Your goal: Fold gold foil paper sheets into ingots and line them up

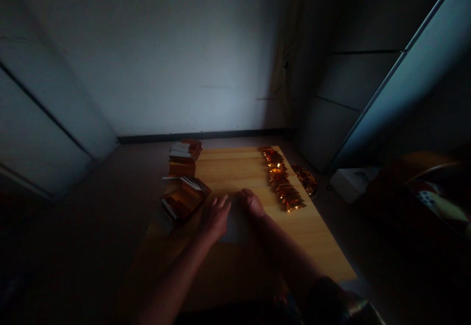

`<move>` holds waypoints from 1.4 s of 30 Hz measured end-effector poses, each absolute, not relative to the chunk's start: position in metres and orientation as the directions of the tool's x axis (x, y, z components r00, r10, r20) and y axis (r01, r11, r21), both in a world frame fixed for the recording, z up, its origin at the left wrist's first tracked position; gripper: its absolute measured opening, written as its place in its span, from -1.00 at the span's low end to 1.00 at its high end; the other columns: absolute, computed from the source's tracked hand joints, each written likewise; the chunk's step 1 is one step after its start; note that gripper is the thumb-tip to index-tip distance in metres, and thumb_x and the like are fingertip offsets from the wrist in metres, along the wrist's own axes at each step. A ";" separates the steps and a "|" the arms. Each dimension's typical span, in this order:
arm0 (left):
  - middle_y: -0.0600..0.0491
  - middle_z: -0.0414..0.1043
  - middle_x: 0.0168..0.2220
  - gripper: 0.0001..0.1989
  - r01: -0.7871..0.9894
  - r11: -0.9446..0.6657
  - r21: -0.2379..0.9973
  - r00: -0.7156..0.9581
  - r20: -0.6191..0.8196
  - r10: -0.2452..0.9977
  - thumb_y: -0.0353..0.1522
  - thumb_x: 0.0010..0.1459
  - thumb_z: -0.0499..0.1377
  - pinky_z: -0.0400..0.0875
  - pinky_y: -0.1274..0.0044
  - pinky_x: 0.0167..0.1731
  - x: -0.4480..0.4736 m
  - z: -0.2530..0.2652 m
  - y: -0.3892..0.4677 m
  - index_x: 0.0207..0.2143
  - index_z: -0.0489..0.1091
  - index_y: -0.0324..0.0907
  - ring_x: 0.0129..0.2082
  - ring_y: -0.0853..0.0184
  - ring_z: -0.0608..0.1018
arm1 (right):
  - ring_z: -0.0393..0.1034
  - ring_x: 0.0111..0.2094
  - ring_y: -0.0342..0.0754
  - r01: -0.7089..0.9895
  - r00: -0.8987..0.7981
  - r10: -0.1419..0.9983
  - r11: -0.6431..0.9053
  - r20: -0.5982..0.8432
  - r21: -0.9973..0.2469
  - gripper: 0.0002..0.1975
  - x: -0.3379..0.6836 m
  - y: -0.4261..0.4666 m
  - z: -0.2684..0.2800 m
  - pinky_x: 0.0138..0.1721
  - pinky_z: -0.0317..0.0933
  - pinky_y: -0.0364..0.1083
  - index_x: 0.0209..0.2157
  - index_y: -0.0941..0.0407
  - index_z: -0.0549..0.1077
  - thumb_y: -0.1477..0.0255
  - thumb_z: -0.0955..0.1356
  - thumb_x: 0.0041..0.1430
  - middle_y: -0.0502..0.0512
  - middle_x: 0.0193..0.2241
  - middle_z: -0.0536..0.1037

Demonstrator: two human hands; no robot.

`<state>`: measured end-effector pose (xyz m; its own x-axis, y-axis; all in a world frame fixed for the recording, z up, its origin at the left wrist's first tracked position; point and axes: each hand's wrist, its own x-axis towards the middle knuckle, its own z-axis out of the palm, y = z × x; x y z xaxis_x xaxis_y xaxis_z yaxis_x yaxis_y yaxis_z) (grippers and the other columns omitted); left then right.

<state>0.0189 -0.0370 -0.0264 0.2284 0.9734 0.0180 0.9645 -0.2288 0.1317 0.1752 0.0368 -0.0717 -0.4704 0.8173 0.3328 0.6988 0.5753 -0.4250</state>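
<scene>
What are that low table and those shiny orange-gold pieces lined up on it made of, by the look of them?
The table looks like pale wood: lengthwise plank lines show, with a matt surface. The row of folded pieces looks like gold foil or foil-faced paper, judging by the bright metallic glints and creases. The dim light leaves it open which.

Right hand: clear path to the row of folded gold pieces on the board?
Probably yes. The right hand rests on the pale sheet, and bare board lies between it and the gold row; nothing stands in the way.
</scene>
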 end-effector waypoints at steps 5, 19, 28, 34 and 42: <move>-0.04 0.28 0.16 -0.38 0.891 -0.399 0.219 0.410 -0.009 0.912 -0.60 -0.03 -0.01 0.22 0.31 0.10 0.012 -0.038 -0.026 0.12 0.28 -0.14 0.12 0.19 0.32 | 0.29 -0.30 -0.12 0.751 -0.483 0.830 0.556 0.278 -0.357 -0.82 0.174 0.038 -0.067 -0.21 0.19 -0.17 -0.32 0.14 0.47 0.59 0.25 0.20 0.06 -0.36 0.47; 0.08 0.18 0.23 -0.32 0.868 -0.419 0.266 0.441 -0.028 0.897 -0.49 -0.14 0.05 0.15 0.27 0.13 -0.001 -0.033 -0.024 0.12 0.26 -0.04 0.16 0.20 0.30 | 0.21 0.03 0.04 0.509 -0.745 0.601 0.793 0.290 -0.335 -0.55 0.234 -0.047 -0.063 0.04 0.02 0.03 0.00 0.03 0.42 0.14 0.37 0.10 0.12 0.04 0.41; 0.09 0.21 0.22 -0.41 0.846 -0.439 0.302 0.449 0.041 0.893 -0.44 -0.05 0.08 0.16 0.24 0.12 -0.004 -0.041 -0.024 0.11 0.28 -0.01 0.14 0.18 0.32 | 0.29 -0.13 -0.04 0.563 -0.661 0.672 0.739 0.335 -0.371 -0.87 0.224 -0.040 -0.068 -0.06 0.07 -0.02 -0.26 -0.02 0.54 0.30 0.37 0.17 0.01 -0.16 0.54; 0.09 0.26 0.19 -0.57 0.820 -0.459 0.343 0.461 0.081 0.884 -0.41 0.15 -0.01 0.21 0.23 0.08 -0.009 -0.043 -0.024 0.07 0.33 -0.02 0.11 0.21 0.36 | 0.37 -0.18 -0.05 0.454 -0.571 0.721 0.676 0.393 -0.580 -0.78 0.221 -0.036 -0.059 -0.13 0.21 -0.06 -0.27 0.09 0.53 0.31 0.29 0.23 0.16 -0.15 0.54; 0.05 0.36 0.12 -0.66 0.714 -0.535 0.453 0.500 0.205 0.841 -0.37 0.25 -0.04 0.30 0.36 0.06 -0.023 -0.059 -0.013 0.01 0.38 -0.06 0.06 0.29 0.41 | 0.38 -0.32 -0.09 0.242 -0.377 0.923 0.173 0.072 -0.955 -0.74 0.213 -0.029 -0.048 -0.30 0.25 -0.15 -0.28 0.15 0.47 0.27 0.28 0.12 0.03 -0.37 0.52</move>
<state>-0.0227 -0.0129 -0.0586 0.5000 0.8413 0.2054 0.7137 -0.5346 0.4525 0.2131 -0.0294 -0.0476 -0.3769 0.9235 0.0720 0.2421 0.1732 -0.9547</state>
